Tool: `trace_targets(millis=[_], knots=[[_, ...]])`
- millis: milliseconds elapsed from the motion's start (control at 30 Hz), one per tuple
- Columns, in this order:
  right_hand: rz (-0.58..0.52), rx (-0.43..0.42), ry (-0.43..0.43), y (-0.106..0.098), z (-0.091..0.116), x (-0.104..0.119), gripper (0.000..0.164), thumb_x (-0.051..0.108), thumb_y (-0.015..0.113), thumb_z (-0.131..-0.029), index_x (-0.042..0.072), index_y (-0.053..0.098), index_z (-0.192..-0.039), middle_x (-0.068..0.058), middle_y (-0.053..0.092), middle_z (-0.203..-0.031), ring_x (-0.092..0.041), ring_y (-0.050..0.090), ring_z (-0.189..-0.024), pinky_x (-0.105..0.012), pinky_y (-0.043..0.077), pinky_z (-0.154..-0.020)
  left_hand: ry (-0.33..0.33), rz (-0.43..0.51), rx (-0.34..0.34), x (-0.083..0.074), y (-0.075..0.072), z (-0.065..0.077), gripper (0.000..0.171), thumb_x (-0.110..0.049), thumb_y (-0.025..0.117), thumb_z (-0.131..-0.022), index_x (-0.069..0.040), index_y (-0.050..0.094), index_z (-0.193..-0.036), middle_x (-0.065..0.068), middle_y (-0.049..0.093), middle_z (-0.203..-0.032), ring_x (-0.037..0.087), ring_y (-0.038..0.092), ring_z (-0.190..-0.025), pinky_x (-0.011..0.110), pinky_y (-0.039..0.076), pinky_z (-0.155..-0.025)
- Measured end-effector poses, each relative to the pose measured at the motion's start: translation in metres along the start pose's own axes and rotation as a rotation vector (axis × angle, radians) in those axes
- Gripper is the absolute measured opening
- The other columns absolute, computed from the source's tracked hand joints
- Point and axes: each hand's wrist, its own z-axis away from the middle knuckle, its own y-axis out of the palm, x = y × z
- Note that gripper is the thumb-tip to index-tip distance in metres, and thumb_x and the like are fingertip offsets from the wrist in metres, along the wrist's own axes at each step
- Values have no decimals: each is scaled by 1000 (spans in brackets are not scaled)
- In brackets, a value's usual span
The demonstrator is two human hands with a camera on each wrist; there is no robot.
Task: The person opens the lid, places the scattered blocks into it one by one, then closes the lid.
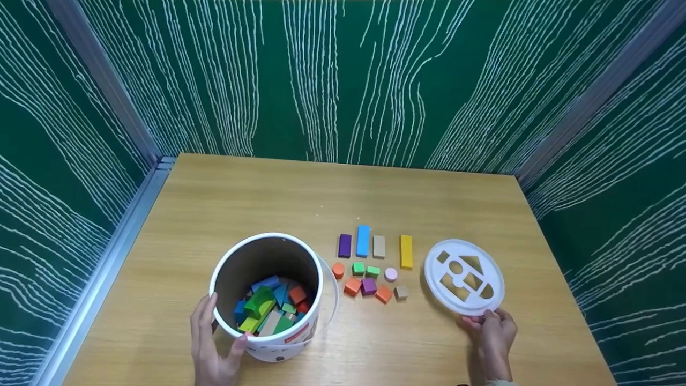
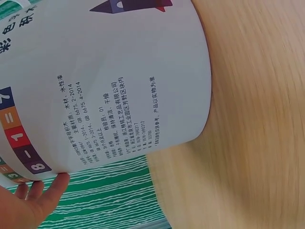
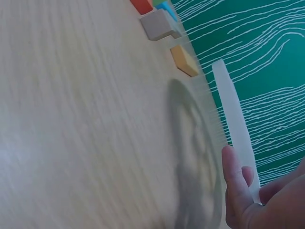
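White cylindrical printed bucket [image 1: 268, 353], coloured blocks [image 1: 271, 310] inside, left of the loose set. Left hand [image 1: 211, 351] grip: fingers fairly straight, spread against bucket rim. White round lid [image 1: 445, 297] with shaped cut-outs, tilted, raised off the light wooden bench [image 1: 241, 198]; right hand [image 1: 496, 333] grip pinches its near edge. Between: loose multicoloured blocks [image 1: 368, 287], rough rows. Behind: green wall [image 1: 364, 80], white wavy lines.

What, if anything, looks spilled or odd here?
Only some tiny pale specks on the table beyond the blue block: they stand out against the wood, but are too small to identify. The loose blocks lie in rough rows, and the lid in the right hand shows no damage.
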Motion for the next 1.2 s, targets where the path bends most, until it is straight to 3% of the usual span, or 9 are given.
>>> trace_targets(millis=[200, 467, 633, 900, 1200], knots=[[87, 24, 91, 13, 33, 33, 43, 7, 31, -92, -7, 21, -132, -9, 51, -74, -17, 60, -57, -34, 54, -66, 21, 21, 19, 3, 0, 4, 86, -17, 72, -68, -17, 24, -139, 4, 20, -141, 24, 26, -124, 53, 34, -94], [107, 37, 53, 10, 36, 34, 47, 6, 34, -91, -11, 17, -132, -8, 52, -70, -16, 60, -54, -35, 54, -63, -51, 54, 34, -1, 8, 8, 107, -16, 82, -55, -19, 17, -140, -4, 12, -144, 17, 17, -128, 45, 28, -102], [155, -12, 48, 10, 35, 33, 50, 10, 38, -91, -9, 19, -133, -6, 51, -72, -12, 57, -53, -33, 55, -57, -81, 48, 36, -2, 14, 9, 113, -21, 83, -55, -22, 10, -140, -7, 8, -145, 15, 16, -128, 47, 28, -101], [165, -73, 81, 11, 30, 27, 51, 9, 46, -86, -7, 26, -131, -7, 49, -83, -12, 58, -57, -25, 54, -53, -68, 41, 24, -3, 17, 9, 115, -22, 84, -53, -21, 8, -140, -4, 6, -145, 21, 16, -128, 53, 25, -100], [215, -62, 124, 8, 26, 25, 60, 10, 47, -85, -5, 18, -136, -9, 49, -90, -12, 58, -62, -22, 52, -50, -83, 63, 0, -6, 22, 12, 117, -19, 84, -52, -20, 7, -140, -2, 7, -145, 22, 16, -127, 54, 21, -102]])
